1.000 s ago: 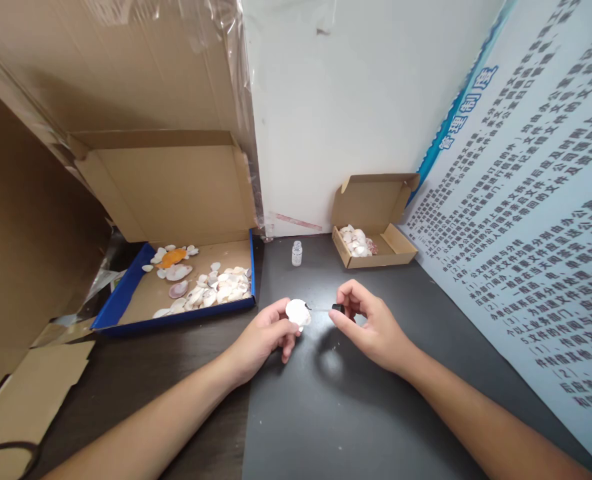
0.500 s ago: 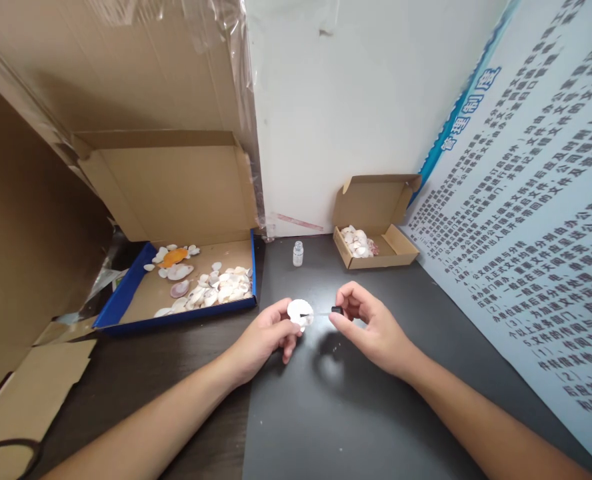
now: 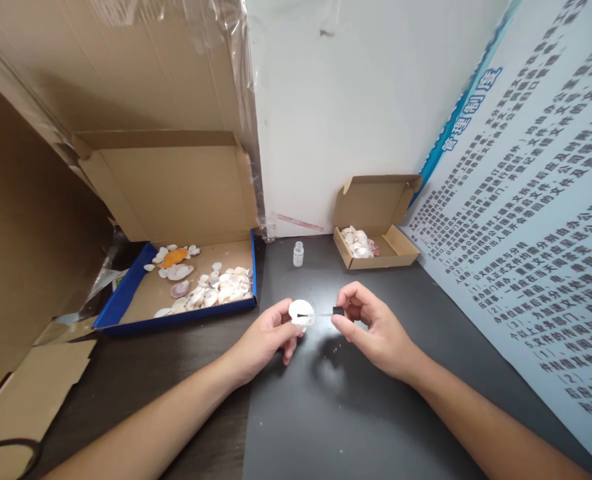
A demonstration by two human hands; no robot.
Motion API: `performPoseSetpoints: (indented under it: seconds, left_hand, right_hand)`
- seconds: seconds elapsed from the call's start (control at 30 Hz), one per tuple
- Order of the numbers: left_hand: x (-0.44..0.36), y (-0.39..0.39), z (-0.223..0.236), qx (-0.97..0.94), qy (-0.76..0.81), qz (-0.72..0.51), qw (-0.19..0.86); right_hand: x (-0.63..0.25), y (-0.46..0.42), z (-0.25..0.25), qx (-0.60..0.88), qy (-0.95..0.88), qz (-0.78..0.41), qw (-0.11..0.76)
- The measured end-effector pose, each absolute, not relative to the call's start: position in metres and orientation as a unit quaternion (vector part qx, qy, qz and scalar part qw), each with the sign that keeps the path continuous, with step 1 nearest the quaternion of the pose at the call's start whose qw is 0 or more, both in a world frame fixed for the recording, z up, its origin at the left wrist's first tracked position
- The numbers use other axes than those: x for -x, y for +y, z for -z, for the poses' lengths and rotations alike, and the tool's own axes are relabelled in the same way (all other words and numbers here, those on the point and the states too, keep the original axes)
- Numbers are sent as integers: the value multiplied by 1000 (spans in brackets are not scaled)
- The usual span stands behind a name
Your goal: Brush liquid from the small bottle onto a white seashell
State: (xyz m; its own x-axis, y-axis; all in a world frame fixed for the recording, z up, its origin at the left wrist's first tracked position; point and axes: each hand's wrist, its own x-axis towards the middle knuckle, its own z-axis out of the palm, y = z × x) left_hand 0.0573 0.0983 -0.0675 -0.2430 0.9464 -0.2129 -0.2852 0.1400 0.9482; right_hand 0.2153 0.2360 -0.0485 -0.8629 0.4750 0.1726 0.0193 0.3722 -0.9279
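Between the thumb and fingers of my left hand (image 3: 271, 335) is a white seashell (image 3: 300, 309), held up above the dark mat. My right hand (image 3: 369, 327) pinches the black cap of a small brush (image 3: 338, 311). From that cap a thin clear stem reaches left, and its dark bristle tip lies over the face of the shell, seemingly touching it. Behind both hands a small clear glass bottle (image 3: 299, 255) with a label stands upright, its top uncapped.
To the left, an open blue-edged cardboard box (image 3: 141, 293) holds a heap of seashells (image 3: 221, 287) and an orange shell (image 3: 173, 257). A smaller open carton (image 3: 396, 250) with more shells stands back right. A printed board (image 3: 526, 200) flanks the right side; a white wall rises behind.
The brush has shifted very slightly to the right across the shell with my right hand. My left hand and the shell are almost where they were.
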Motion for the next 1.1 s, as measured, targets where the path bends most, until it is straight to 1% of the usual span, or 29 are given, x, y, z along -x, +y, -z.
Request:
performPoseSetpoints:
  seconds: [0.1,0.17,0.23,0.3,0.43,0.53,0.6,0.73,0.87,1.0,1.1]
  left_hand:
    - [-57,98,68,-313,539,-574,532]
    - [-57,98,68,-313,539,-575,531]
    - [-57,98,69,-318,535,-574,532]
    - [-57,98,68,-320,535,-572,533]
    - [-58,98,68,-312,542,-572,531]
    - [-57,98,69,-320,536,-570,534]
    - [-57,98,69,-322,536,-570,533]
    - [-57,97,69,-321,542,-565,533]
    - [-57,98,69,-337,541,-559,530]
    - [-57,98,68,-340,547,-552,530]
    - [-57,99,68,-339,547,-552,529]
  right_hand:
    - [-215,236,48,177,-810,-511,225]
    - [-215,236,47,173,-803,-519,235]
    - [-216,236,47,154,-796,-541,223]
    - [-215,236,48,158,-802,-535,214]
    - [-216,237,47,180,-808,-505,242]
    - [-216,236,46,149,-804,-531,221]
    - [-216,236,46,155,-810,-523,214]
    - [-216,235,46,173,-805,-513,244]
    - [-216,234,45,143,-803,-538,213]
    - [-216,235,46,183,-804,-508,249]
    - [-216,236,47,179,-797,-514,263]
